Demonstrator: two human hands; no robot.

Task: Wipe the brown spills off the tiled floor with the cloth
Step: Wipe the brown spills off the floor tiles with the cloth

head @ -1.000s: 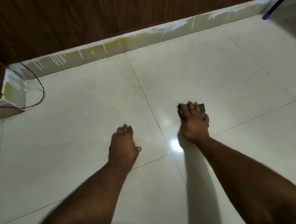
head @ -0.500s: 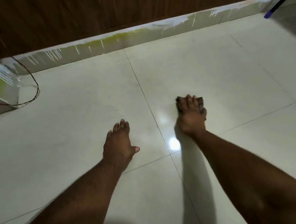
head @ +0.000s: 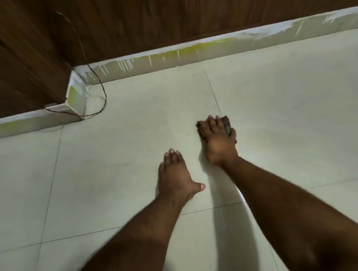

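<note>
Two bare forearms reach forward from the bottom edge over a pale tiled floor [head: 131,138] crossed by thin grout lines. The left hand [head: 174,174] lies flat on a tile, palm down, its fingers straight and close together and its thumb stuck out to the right; it holds nothing. Just beyond it and a little to the right, the right hand [head: 217,140] presses down on a small dark cloth [head: 226,124], fingers laid straight over the top of it, so that only the cloth's far edge and its two sides show around the fingers. The cloth sits on the floor right at a grout line that runs away toward the wall. No brown marks can be made out on the tiles near the cloth. Farther off, a pale skirting strip [head: 168,58] streaked with white and yellow paint runs along the foot of a dark wooden wall [head: 165,15], which steps forward at a corner on the left. A thin wire [head: 104,96] hangs down that corner and loops onto the floor beside it.
</note>
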